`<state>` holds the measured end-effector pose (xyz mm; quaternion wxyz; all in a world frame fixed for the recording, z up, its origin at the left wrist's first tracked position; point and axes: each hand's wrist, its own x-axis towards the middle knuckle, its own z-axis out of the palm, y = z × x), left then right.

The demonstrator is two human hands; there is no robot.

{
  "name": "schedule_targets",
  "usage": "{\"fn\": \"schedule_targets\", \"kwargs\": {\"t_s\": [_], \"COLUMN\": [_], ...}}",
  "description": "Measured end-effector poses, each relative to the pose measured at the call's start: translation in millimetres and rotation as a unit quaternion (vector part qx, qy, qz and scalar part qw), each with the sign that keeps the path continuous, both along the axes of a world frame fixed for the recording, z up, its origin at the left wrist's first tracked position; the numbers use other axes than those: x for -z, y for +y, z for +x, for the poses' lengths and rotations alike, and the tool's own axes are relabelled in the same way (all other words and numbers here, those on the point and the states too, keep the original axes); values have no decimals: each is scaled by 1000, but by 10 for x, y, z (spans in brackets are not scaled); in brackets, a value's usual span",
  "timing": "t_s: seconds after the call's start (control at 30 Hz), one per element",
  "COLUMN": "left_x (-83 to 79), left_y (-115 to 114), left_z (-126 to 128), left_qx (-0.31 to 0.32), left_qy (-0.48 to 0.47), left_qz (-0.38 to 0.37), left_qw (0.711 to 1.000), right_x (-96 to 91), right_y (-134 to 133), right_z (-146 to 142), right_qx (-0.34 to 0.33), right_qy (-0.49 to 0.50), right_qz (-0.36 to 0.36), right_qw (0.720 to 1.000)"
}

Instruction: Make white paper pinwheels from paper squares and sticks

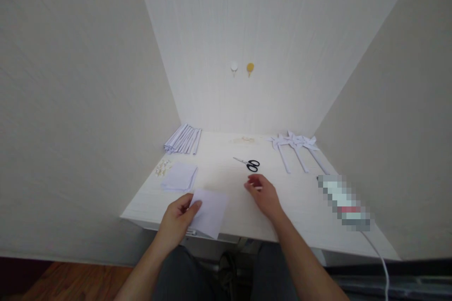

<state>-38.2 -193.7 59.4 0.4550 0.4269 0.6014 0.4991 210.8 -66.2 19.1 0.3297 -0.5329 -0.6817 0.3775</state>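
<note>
Pinching a square white paper sheet (213,209) between thumb and fingers, the left hand (177,218) has a closed grip, left of and nearer than the black-handled metal scissors (248,163) on the white counter (221,174). The right hand (264,195), just nearer than the scissors, has a half-curled grip; whether it holds anything, I cannot tell. White paper pinwheels (294,141) lie right of the scissors.
</note>
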Motion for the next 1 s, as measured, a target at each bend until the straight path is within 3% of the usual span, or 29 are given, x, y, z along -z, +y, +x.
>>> {"fn": "schedule_targets", "kwargs": {"t_s": [0.07, 0.17, 0.3, 0.5, 0.83, 1.0], "left_x": [11, 6, -84, -298, -689, -901], "left_y": [30, 64, 96, -20, -241, -234], "left_z": [-29, -67, -79, -3, 61, 38], "left_qx": [-36, -82, -105, -78, -76, -56], "left_qy": [1, 22, 9, -59, -101, -91], "left_qz": [20, 36, 32, 56, 112, 147], "left_qw": [999, 996, 994, 994, 986, 983], "right_x": [29, 34, 41, 53, -370, -435], "right_y": [288, 595, 705, 443, -58, -348], "right_z": [37, 12, -52, -6, -73, -118], "right_qx": [57, 76, 78, 60, -47, -85], "right_qy": [-52, -125, -211, -322, -476, -487], "right_qz": [46, 91, 113, 104, 43, 1], "right_qw": [996, 985, 968, 939, 877, 869]}}
